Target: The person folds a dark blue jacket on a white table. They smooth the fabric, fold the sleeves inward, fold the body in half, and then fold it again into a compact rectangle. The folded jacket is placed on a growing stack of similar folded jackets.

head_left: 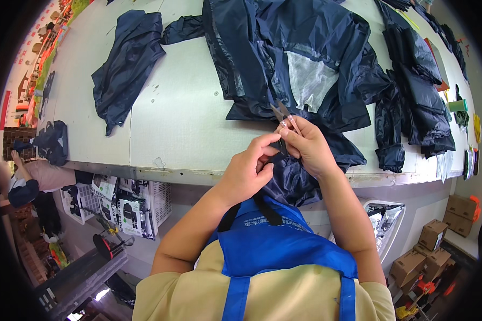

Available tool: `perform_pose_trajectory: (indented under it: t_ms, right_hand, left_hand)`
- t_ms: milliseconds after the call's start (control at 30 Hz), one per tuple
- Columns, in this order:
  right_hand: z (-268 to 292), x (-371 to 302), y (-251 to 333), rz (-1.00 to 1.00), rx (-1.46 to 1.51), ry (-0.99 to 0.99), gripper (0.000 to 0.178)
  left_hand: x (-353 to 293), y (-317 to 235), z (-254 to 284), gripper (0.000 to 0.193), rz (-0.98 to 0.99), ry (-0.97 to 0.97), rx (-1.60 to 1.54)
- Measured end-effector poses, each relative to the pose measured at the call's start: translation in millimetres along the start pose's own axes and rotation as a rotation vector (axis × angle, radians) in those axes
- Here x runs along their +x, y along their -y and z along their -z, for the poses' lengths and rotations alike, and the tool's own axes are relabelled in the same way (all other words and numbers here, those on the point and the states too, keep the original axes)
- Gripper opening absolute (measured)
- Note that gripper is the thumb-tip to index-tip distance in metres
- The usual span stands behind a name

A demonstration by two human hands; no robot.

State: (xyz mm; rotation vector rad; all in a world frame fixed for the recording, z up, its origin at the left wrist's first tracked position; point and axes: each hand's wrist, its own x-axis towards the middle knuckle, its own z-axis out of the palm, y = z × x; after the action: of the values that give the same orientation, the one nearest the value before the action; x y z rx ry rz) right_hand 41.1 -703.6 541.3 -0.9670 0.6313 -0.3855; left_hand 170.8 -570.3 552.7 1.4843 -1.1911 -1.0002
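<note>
We count one thread snips [281, 114], blades pointing up-left from our right hand [305, 145], which pinches it. Our left hand [250, 168] pinches one navy jacket [305, 69] just below.

snips' handles [289, 124] buried in right hand [307, 147], jacket hem [289, 182] hidden behind left hand [249, 168]

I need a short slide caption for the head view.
Right hand holds thread snips while left hand pinches navy jacket fabric at table edge.

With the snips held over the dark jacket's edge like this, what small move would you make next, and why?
Probably close the thread snips on whatever the left hand pinches: the right hand holds them, blades apart, just above the navy jacket fabric gathered between both hands.
</note>
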Motion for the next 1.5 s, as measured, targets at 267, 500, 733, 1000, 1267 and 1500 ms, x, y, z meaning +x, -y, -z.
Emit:
perform_pose_trajectory:
  t_ms: [267, 500, 733, 1000, 1267, 1500]
  right_hand:
    - [-1.1, -22.4, -0.1, 0.208, -0.007, -0.188, 0.008]
    - [-3.4, -41.9, -9.6, 0.081, -0.030, -0.272, 0.017]
    - [-6.3, -30.5, -2.1, 0.027, 0.002, -0.229, 0.019]
    - [-3.0, -26.6, -8.1, 0.011, -0.004, -0.211, 0.018]
    - [8.4, -44.0, -11.5, 0.277, -0.315, -0.328, 0.025]
    - [7.0, -59.3, -4.2, 0.511, -0.818, -0.206, 0.031]
  left_hand:
    - [0.8, 3.2, -2.9, 0.054, -0.066, -0.004, 0.040]
    - [2.9, 2.6, -3.2, 0.057, -0.056, 0.010, 0.015]
    - [2.6, -1.9, -9.3, 0.058, -0.109, -0.067, 0.106]
    - [2.6, 3.9, -9.1, 0.059, -0.233, -0.056, 0.104]
    - [1.1, 7.9, -7.0, 0.063, -0.271, -0.096, 0.122]
    - [1.0, 7.0, -5.3, 0.067, -0.311, -0.110, 0.165]
